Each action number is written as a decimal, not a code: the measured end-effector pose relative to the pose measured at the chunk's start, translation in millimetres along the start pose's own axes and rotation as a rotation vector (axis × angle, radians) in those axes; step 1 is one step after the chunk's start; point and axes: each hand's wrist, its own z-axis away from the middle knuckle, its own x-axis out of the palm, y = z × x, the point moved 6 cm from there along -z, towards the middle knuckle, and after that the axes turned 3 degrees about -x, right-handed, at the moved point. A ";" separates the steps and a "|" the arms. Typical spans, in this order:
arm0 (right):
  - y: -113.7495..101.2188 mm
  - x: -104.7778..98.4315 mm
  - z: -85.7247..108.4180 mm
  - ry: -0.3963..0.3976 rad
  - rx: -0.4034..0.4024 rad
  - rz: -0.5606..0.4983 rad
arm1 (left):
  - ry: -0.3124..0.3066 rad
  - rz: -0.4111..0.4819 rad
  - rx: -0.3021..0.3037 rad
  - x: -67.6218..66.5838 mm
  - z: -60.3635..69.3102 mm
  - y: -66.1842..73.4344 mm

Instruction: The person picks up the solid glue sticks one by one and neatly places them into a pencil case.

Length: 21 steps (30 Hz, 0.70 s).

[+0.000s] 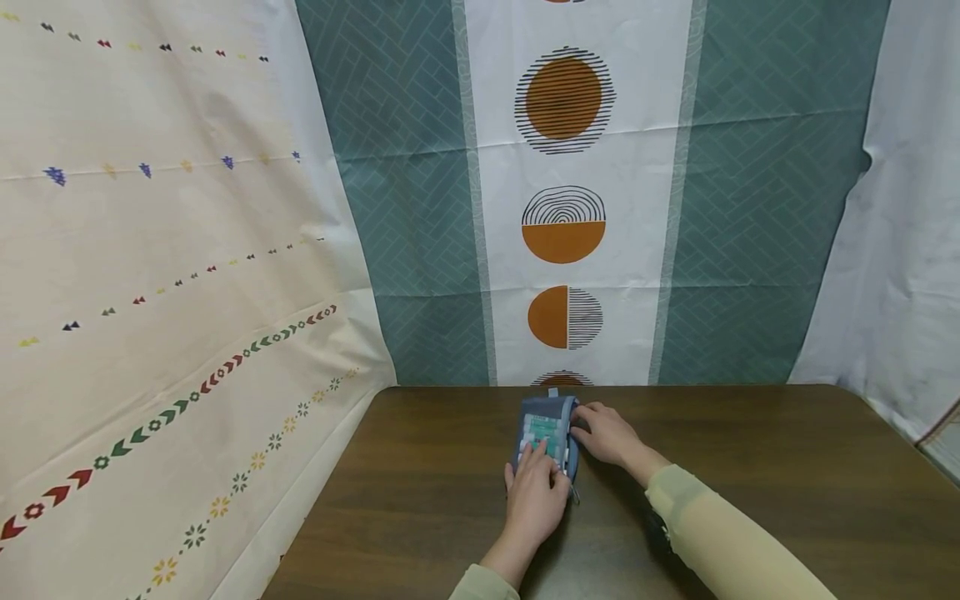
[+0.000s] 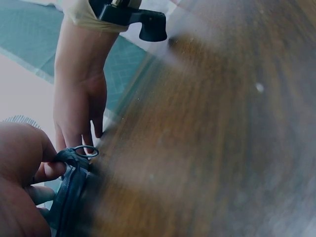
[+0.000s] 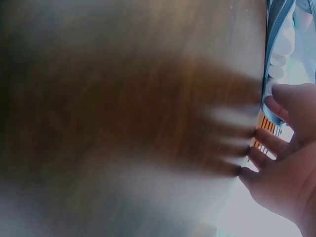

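A dark blue zip pouch [image 1: 531, 410] with a clear window lies flat near the table's far edge. Teal and white items [image 1: 542, 427] show through the window; their kind is unclear. My left hand [image 1: 534, 496] holds its near end, fingers over the window and thumb by the zipper side. A metal ring [image 2: 86, 151] hangs at that end. On the far right side, my right hand [image 1: 606, 435] pinches the pouch's edge between thumb and index finger, its other fingertips down on the table. Along this side the zipper is parted, and rounded white ends [image 3: 283, 44] show inside.
The brown wooden table [image 1: 757, 467] stretches to both sides of the pouch. Behind it hangs a green and white curtain [image 1: 570, 167] with orange circles. A cream patterned cloth [image 1: 187, 333] drapes along the left side.
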 end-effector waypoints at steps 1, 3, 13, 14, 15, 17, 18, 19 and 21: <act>0.3 -0.8 1.0 -0.002 -0.004 -0.012 | 0.000 0.001 0.002 0.2 -0.1 0.4; 1.4 -2.6 3.9 -0.007 -0.009 -0.038 | -0.001 0.003 0.003 0.6 0.0 0.8; -1.7 -11.6 21.0 -0.002 -0.052 -0.049 | -0.014 -0.023 0.022 0.1 0.0 1.0; -2.0 -11.7 22.8 -0.001 -0.050 -0.056 | -0.022 -0.024 0.021 -0.3 -0.1 0.8; -3.1 -12.2 24.6 0.005 -0.058 -0.054 | -0.032 -0.025 0.018 -0.7 -0.2 0.5; -4.7 -12.6 28.2 0.022 -0.090 -0.045 | -0.052 -0.038 0.012 -1.7 -0.6 -0.1; -5.5 -12.8 30.1 0.030 -0.100 -0.046 | -0.062 -0.048 0.012 -2.5 -0.9 -0.1; -6.3 -13.0 31.9 0.043 -0.119 -0.042 | -0.069 -0.064 0.015 -3.2 -1.1 -0.1; -8.5 -14.2 35.3 0.060 -0.152 -0.032 | -0.084 -0.098 0.025 -5.0 -1.8 0.9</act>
